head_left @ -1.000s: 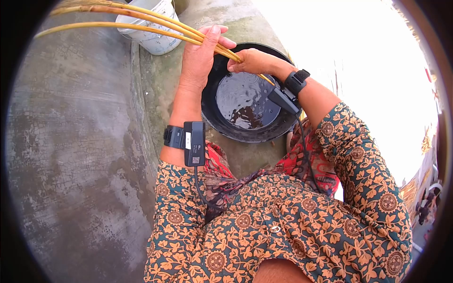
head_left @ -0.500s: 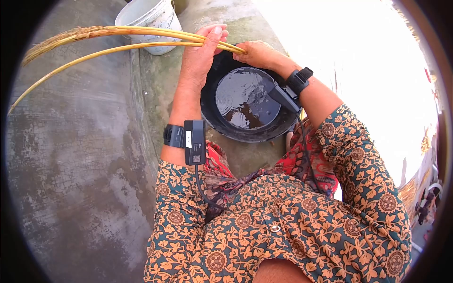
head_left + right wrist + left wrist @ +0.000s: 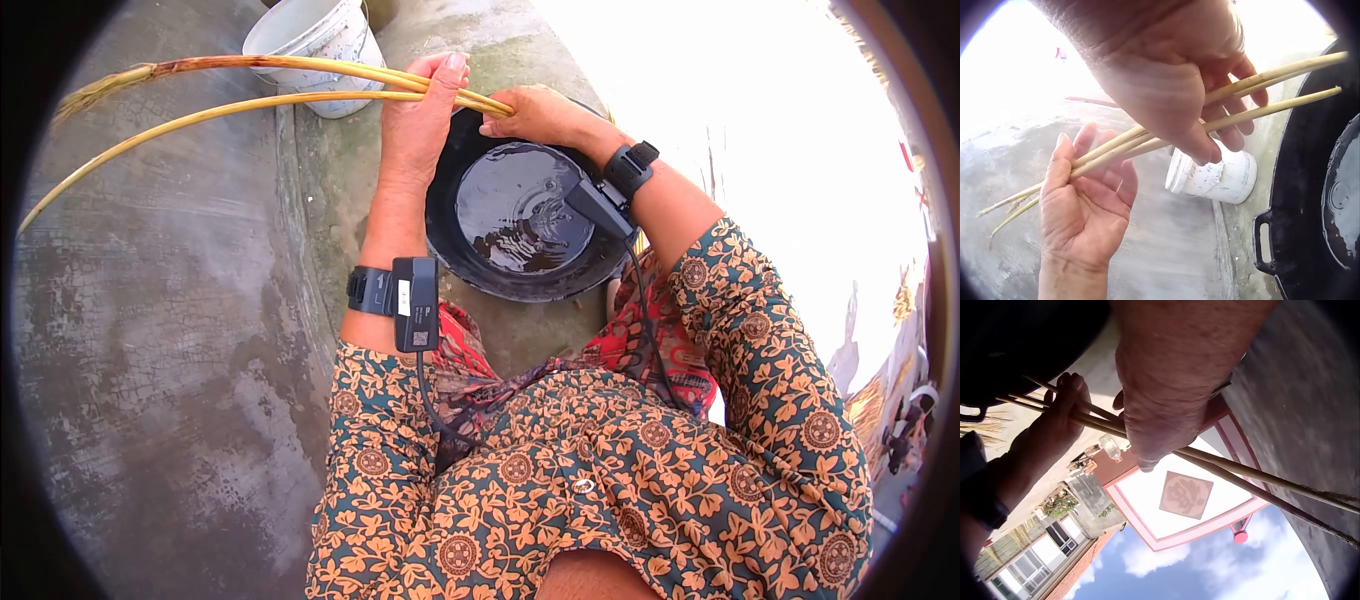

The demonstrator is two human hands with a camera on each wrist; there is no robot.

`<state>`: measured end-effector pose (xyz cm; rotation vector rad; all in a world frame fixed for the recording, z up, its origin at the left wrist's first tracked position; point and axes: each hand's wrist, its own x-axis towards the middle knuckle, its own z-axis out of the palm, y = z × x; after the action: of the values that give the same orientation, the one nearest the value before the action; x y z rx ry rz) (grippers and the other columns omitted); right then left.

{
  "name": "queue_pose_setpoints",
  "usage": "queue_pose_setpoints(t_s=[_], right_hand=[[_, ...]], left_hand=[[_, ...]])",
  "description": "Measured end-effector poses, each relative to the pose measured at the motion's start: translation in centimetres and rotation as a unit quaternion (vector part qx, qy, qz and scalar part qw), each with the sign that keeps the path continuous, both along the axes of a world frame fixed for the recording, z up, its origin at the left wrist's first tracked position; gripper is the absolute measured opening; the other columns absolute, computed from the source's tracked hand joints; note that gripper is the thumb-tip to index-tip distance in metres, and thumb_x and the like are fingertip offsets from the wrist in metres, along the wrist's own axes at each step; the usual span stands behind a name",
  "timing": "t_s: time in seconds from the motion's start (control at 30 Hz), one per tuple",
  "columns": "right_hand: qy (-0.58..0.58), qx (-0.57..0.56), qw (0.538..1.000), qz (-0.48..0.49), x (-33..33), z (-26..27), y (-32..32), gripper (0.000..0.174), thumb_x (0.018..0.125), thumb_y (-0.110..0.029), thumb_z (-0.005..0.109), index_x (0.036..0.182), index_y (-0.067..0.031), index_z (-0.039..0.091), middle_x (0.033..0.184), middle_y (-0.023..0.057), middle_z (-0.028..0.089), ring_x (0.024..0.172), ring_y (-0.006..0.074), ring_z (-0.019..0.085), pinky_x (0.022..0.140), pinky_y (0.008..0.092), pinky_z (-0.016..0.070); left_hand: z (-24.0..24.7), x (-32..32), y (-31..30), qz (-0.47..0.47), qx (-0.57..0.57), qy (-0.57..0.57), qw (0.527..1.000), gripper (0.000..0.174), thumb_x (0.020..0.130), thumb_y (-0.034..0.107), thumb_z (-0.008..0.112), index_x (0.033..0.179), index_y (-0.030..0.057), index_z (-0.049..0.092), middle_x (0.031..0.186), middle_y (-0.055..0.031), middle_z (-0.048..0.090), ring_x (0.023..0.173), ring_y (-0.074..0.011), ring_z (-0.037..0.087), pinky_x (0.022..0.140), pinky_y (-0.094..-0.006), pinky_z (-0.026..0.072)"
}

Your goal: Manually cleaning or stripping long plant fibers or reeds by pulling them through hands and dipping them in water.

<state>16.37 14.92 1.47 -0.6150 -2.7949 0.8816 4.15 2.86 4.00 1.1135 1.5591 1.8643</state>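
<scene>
Long yellow stalks (image 3: 330,65) run across both hands, their far ends bending down to the left, one with a frayed tip. My left hand (image 3: 415,125) holds them between thumb and fingers; in the right wrist view its palm faces up beneath them. Close beside it, my right hand (image 3: 545,115) grips the stalks toward their thick ends. Those bare ends stick out past the right fingers (image 3: 1230,137) in the right wrist view. Below the hands stands a round black tub (image 3: 445,215) with water (image 3: 520,195) in it, its surface rippled.
A paint-stained white bucket (image 3: 345,40) stands beyond the left hand. Smooth grey concrete (image 3: 170,330) spreads to the left, with a raised seam (image 3: 290,200) along it. Bright, washed-out ground lies to the right. Patterned trouser legs are on either side, close behind the tub.
Both hands stay over the tub. The stalk ends no longer show beyond the right hand in the head view, and the far ends have dropped lower at the left. The water's ripples have shifted.
</scene>
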Motion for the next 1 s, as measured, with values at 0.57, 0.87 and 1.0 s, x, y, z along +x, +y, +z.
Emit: queue_pose_setpoints(t_s=[0.57, 0.87, 1.0], right_hand=[[0.147, -0.323, 0.934, 0.044, -0.3, 1.6, -0.6, 0.035, 0.085, -0.042, 0.064, 0.097, -0.0085, 0.064, 0.066, -0.0036, 0.052, 0.057, 0.0025, 0.045, 0.05, 0.0171, 0.0357], [0.1, -0.275, 0.956, 0.032, -0.1, 1.7, 0.0, 0.035, 0.089, -0.045, 0.057, 0.095, -0.0113, 0.061, 0.064, -0.0036, 0.051, 0.057, 0.0024, 0.043, 0.05, 0.0164, 0.033], [0.152, -0.132, 0.979, 0.026, -1.1, 1.3, -1.1, 0.041, 0.088, -0.052, 0.055, 0.098, -0.0119, 0.061, 0.061, -0.0008, 0.052, 0.056, 0.0087, 0.048, 0.051, 0.0247, 0.0385]], left_hand=[[-0.3, -1.9, -0.4, -0.007, 0.097, -0.166, 0.981, 0.021, 0.091, 0.021, 0.058, 0.101, 0.0025, 0.057, 0.081, -0.0086, 0.065, 0.072, -0.0146, 0.062, 0.059, -0.0226, 0.0485], [-0.4, -1.2, 0.0, 0.009, 0.1, -0.112, 0.989, 0.017, 0.089, 0.017, 0.061, 0.1, 0.0056, 0.055, 0.092, -0.0095, 0.065, 0.079, -0.012, 0.061, 0.062, -0.0208, 0.0479], [-0.3, -1.7, 0.0, 0.05, 0.08, -0.11, 0.989, 0.015, 0.088, 0.018, 0.062, 0.095, 0.0067, 0.055, 0.087, -0.0073, 0.065, 0.074, -0.0094, 0.059, 0.058, -0.0195, 0.0451]])
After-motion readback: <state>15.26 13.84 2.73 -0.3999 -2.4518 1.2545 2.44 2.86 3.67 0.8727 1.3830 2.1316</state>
